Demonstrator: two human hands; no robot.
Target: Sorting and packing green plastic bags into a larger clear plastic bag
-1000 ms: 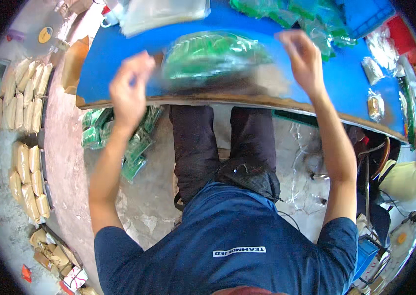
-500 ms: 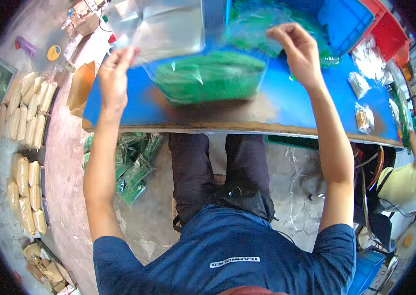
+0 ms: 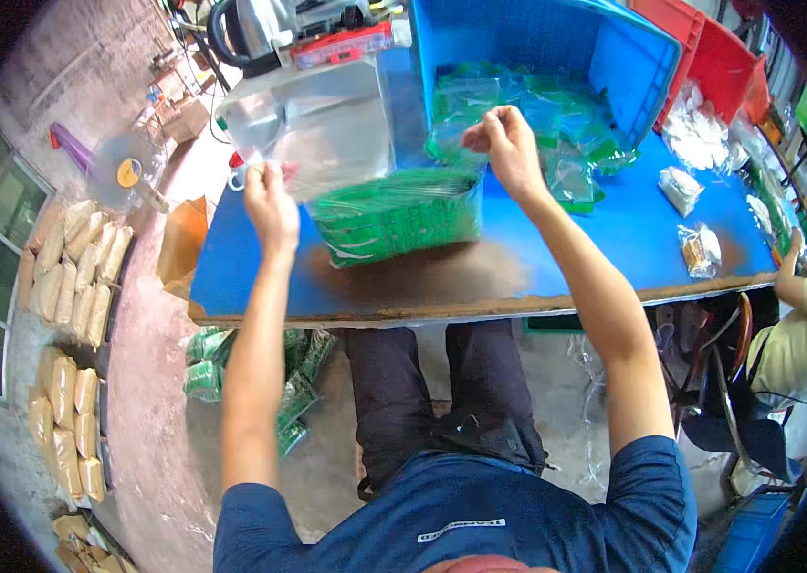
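A clear plastic bag filled with a row of green packets stands on the blue tabletop in front of me. My left hand is closed in a pinch at the bag's upper left, where the thin film is hard to see. My right hand pinches at its upper right, thumb against fingers; the film there is faint too. Behind the left fingers lies a stack of flat clear bags. Loose green packets spill from a tipped blue crate beyond the right hand.
A kettle and a red box stand at the back. Small white packets and a red crate are at the right. A co-worker in yellow sits there. More green packets lie under the table's left side.
My view has shifted, so the table sits lower and the kettle and red box now show. My hands have come closer together. The filled bag looks less blurred than before.
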